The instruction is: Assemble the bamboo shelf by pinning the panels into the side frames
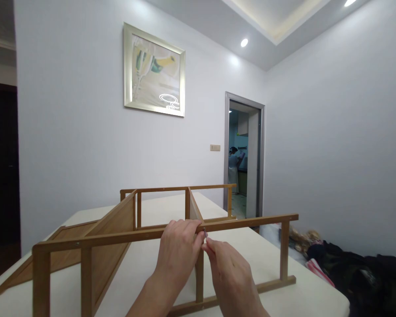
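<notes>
A wooden rack frame (257, 221) lies on its side on a white table (317, 295), with slanted shelf boards (112, 224) between its two ladder-like sides. My left hand (180, 248) is closed over the near top rail at its middle. My right hand (229, 273) pinches a small metal piece (205, 233), likely a screw or a small tool, against that rail beside the left fingers. What exactly the pinch holds is too small to name.
A framed picture (154, 70) hangs on the white wall behind. An open doorway (244, 158) shows another person standing in a far room. Dark clothes and bags (350, 268) are piled on the floor at the right of the table.
</notes>
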`<state>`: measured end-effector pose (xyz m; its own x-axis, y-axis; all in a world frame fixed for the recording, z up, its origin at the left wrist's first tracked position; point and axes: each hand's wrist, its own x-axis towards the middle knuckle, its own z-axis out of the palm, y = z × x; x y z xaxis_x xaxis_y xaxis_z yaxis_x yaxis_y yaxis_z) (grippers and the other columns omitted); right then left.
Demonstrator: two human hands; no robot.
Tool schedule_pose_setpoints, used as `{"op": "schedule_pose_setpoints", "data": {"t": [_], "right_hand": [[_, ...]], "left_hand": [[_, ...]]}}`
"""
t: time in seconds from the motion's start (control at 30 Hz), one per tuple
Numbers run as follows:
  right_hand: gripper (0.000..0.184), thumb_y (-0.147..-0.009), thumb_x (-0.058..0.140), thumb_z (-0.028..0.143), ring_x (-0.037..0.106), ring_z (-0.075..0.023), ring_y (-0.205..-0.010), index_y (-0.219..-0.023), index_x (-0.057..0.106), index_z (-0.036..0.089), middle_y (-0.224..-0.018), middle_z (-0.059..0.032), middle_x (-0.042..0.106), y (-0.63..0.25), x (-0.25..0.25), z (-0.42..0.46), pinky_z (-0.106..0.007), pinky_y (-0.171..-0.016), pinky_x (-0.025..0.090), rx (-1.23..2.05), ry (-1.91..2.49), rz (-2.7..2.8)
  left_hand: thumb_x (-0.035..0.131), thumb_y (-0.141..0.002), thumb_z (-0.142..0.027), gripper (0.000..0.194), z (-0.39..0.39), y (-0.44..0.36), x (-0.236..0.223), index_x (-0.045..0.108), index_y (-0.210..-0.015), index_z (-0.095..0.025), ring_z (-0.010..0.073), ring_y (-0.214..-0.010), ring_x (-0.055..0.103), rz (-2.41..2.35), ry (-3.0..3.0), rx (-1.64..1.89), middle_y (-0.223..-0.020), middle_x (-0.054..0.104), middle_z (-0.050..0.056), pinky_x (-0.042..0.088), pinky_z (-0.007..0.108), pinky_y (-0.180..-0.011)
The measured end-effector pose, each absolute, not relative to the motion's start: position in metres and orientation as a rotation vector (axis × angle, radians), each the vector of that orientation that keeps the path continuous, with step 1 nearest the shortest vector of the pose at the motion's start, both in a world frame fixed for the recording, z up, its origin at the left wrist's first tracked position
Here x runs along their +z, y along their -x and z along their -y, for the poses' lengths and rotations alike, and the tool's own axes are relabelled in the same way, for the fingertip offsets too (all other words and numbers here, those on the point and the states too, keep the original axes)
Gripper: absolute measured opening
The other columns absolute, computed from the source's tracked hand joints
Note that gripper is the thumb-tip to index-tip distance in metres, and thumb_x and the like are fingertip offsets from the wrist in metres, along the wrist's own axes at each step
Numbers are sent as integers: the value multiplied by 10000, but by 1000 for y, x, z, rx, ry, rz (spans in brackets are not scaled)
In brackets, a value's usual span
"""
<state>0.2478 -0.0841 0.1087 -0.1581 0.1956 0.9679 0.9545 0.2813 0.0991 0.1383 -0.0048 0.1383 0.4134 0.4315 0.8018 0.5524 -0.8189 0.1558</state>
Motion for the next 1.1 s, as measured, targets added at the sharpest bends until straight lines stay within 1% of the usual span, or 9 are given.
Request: {"op": "schedule_pose_setpoints", "data": {"t": [0.17,0.33,0.53,0.6,0.67,0.8,0.87,1.03,1.1], "right_hand": [[118,-946,514,71,643,-145,-696,-1004,579,150,-793,-45,675,-254,106,80,-250,-666,524,-907,992,1506],[134,-919,531,38,613,-162,-677,-993,577,140,-756,-46,645,-253,110,85,-280,-619,507,-920,994,1594],[205,-910,513,15,618,-184,-730,-1092,556,97,-813,-88,656,-258,106,90,-298,-654,509,-958,1052,1685],[174,-917,519,35,617,-167,-671,-1066,566,112,-765,-65,652,-257,105,88,-276,-622,495,-1008,1065,1634],[101,-935,512,70,608,-141,-594,-963,575,144,-691,-26,634,-254,106,86,-246,-582,474,-1033,1072,1568],[217,-985,437,147,558,-100,-443,-784,502,193,-553,35,576,-244,114,80,-206,-454,383,-920,1189,1466],[244,-998,397,161,541,-98,-411,-772,480,201,-527,44,564,-240,117,78,-212,-426,351,-886,1235,1451],[271,-1002,348,137,561,-130,-438,-777,482,206,-555,17,580,-238,117,79,-240,-451,360,-1024,1221,1485],[264,-1013,344,167,574,-135,-429,-792,483,206,-547,22,584,-239,116,80,-240,-438,360,-973,1252,1483]], "left_hand": [[603,-854,-178,156,5,-139,138,716,-956,-214,236,-804,656,913,2530,-1391,-898,757,32,460,429,-791],[591,-861,-181,157,5,-139,137,717,-946,-218,240,-819,663,910,2521,-1392,-899,758,28,460,438,-798],[605,-853,-188,152,4,-140,137,717,-953,-213,235,-791,667,908,2498,-1390,-872,756,19,473,431,-779],[610,-849,-186,150,4,-141,137,717,-951,-213,233,-790,670,908,2486,-1398,-870,757,19,477,429,-784],[609,-847,-182,149,5,-141,137,717,-944,-214,229,-784,669,904,2478,-1408,-867,758,22,477,424,-785],[595,-847,-167,159,6,-139,138,716,-940,-213,228,-785,669,891,2476,-1405,-862,759,32,477,414,-783],[590,-845,-155,171,6,-138,139,715,-948,-210,231,-790,671,892,2487,-1386,-865,759,33,481,415,-781],[591,-849,-163,166,6,-138,139,716,-945,-216,234,-798,675,893,2500,-1380,-878,761,31,484,419,-780],[594,-847,-159,168,6,-138,139,715,-949,-215,237,-803,675,895,2497,-1380,-878,760,30,481,422,-786]]}}
